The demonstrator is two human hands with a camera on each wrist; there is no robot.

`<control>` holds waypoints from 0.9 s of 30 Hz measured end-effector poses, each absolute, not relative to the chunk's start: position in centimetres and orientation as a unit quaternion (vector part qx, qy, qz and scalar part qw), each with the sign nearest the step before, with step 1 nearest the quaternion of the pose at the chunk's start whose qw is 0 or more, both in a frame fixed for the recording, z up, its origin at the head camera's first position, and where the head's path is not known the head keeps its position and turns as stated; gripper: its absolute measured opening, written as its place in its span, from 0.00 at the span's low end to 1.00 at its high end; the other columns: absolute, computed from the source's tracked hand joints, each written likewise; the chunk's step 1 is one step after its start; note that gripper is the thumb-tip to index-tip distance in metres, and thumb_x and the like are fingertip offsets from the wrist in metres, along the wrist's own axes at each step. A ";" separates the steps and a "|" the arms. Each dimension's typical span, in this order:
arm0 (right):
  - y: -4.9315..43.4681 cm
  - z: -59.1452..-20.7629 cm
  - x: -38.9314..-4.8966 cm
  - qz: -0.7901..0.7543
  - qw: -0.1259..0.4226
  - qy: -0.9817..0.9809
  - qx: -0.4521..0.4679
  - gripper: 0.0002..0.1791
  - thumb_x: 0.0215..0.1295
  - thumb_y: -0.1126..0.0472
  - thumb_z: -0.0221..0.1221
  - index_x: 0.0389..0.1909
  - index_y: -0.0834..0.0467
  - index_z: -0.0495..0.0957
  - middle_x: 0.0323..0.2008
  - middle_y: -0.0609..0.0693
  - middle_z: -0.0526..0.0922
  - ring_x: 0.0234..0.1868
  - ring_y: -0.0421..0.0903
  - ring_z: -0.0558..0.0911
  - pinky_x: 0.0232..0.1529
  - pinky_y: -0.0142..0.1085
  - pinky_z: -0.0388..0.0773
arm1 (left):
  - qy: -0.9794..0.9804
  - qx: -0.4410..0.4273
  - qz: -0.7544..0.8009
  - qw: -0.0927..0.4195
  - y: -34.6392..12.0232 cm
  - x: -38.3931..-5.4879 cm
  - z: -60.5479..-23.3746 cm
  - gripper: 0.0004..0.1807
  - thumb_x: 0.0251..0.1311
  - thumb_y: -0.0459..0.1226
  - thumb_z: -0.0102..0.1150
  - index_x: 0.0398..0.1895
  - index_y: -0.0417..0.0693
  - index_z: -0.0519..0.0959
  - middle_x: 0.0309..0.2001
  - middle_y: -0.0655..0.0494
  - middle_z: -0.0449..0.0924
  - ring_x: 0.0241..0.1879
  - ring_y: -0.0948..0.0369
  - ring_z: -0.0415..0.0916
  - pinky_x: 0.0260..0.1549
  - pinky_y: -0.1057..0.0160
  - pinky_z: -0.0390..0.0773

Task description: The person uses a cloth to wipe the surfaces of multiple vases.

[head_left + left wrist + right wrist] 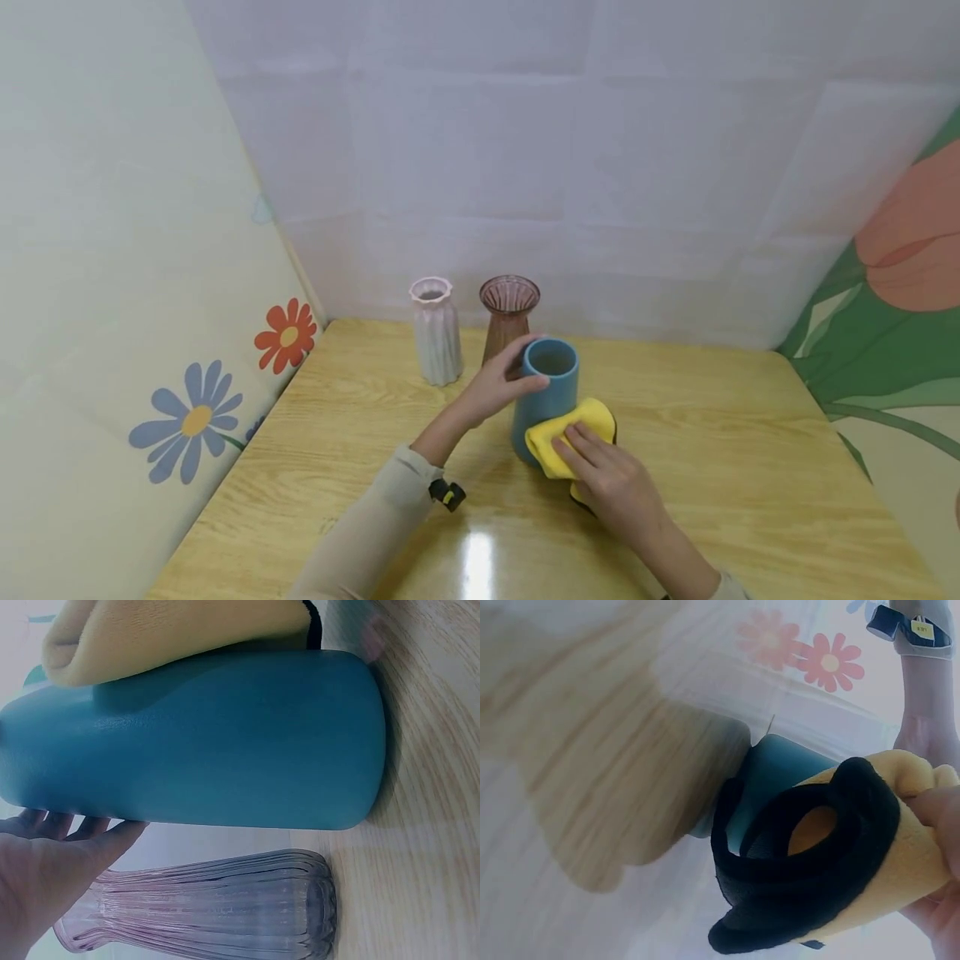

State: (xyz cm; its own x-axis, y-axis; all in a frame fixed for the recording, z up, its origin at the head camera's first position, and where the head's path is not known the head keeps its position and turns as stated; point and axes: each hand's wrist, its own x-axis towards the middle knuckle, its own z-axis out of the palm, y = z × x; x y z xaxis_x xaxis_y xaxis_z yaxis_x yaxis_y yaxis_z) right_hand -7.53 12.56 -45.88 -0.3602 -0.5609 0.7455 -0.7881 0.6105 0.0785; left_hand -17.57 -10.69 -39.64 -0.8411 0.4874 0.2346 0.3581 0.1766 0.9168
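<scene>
A blue cylindrical vase (542, 408) stands on the wooden table, its round mouth facing up. My left hand (498, 385) grips it near the rim from the left, thumb in front and fingers behind. In my right hand (617, 483) is a folded yellow cloth (573, 433) with black edging, pressed against the vase's lower right side. The right wrist view shows the cloth (885, 862) bunched in a loop, fingers holding its far end. Close behind the blue vase is a ribbed, pinkish glass vase (510, 312), partly hidden by my left hand.
A pale pink-white fluted vase (437, 337) stands at the back left of the wooden table (712, 433). A white sheet (480, 150) hangs behind the table. Flower-printed cloths flank it on the left (112, 275) and right (911, 333).
</scene>
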 end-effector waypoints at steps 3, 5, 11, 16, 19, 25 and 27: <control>12.5 -45.8 -7.4 0.149 0.379 -0.813 0.417 0.29 0.48 0.72 0.62 0.57 0.62 0.82 0.52 0.60 0.86 0.53 0.57 0.86 0.46 0.46 0.85 | 0.764 0.276 0.580 0.056 -10.7 -17.6 -39.7 0.42 0.63 0.54 0.66 0.77 0.54 0.61 0.69 0.48 0.70 0.70 0.48 0.68 0.66 0.45 0.70; 12.5 -45.7 -7.4 0.149 0.378 -0.813 0.417 0.30 0.47 0.72 0.62 0.57 0.62 0.82 0.52 0.60 0.86 0.53 0.57 0.86 0.46 0.46 0.85 | 0.764 0.274 0.581 0.056 -10.7 -17.6 -39.6 0.42 0.63 0.53 0.66 0.77 0.54 0.61 0.69 0.48 0.70 0.70 0.48 0.68 0.66 0.44 0.70; 12.5 -45.7 -7.3 0.143 0.364 -0.820 0.418 0.31 0.43 0.73 0.65 0.56 0.61 0.83 0.52 0.60 0.86 0.52 0.57 0.86 0.46 0.46 0.85 | 0.761 0.278 0.583 0.058 -10.7 -17.5 -39.6 0.41 0.64 0.51 0.66 0.76 0.53 0.61 0.69 0.47 0.71 0.70 0.48 0.68 0.66 0.44 0.70; 12.6 -45.6 -7.0 0.144 0.360 -0.820 0.421 0.32 0.42 0.73 0.65 0.56 0.60 0.83 0.51 0.59 0.87 0.51 0.55 0.87 0.44 0.44 0.86 | 0.754 0.292 0.585 0.062 -10.9 -17.6 -39.5 0.42 0.64 0.53 0.67 0.76 0.52 0.62 0.68 0.46 0.71 0.69 0.48 0.68 0.66 0.46 0.70; 12.8 -45.3 -6.8 0.158 0.367 -0.813 0.424 0.32 0.42 0.72 0.65 0.56 0.60 0.83 0.51 0.58 0.87 0.50 0.55 0.87 0.42 0.44 0.86 | 0.747 0.306 0.585 0.072 -11.1 -17.8 -39.4 0.42 0.64 0.52 0.66 0.77 0.50 0.61 0.68 0.46 0.71 0.69 0.48 0.68 0.67 0.46 0.69; 13.3 -44.7 -6.4 0.173 0.375 -0.805 0.425 0.20 0.68 0.65 0.52 0.57 0.59 0.82 0.52 0.58 0.87 0.50 0.55 0.87 0.40 0.44 0.86 | 0.737 0.335 0.580 0.095 -11.5 -18.5 -39.4 0.44 0.65 0.51 0.65 0.77 0.43 0.58 0.67 0.44 0.71 0.68 0.49 0.69 0.66 0.47 0.70; 13.5 -44.5 -6.3 0.173 0.381 -0.805 0.422 0.21 0.77 0.60 0.44 0.57 0.59 0.83 0.51 0.58 0.87 0.49 0.54 0.87 0.39 0.43 0.86 | 0.733 0.345 0.577 0.100 -11.6 -18.7 -39.3 0.45 0.64 0.54 0.65 0.77 0.43 0.59 0.67 0.44 0.72 0.68 0.49 0.69 0.66 0.48 0.71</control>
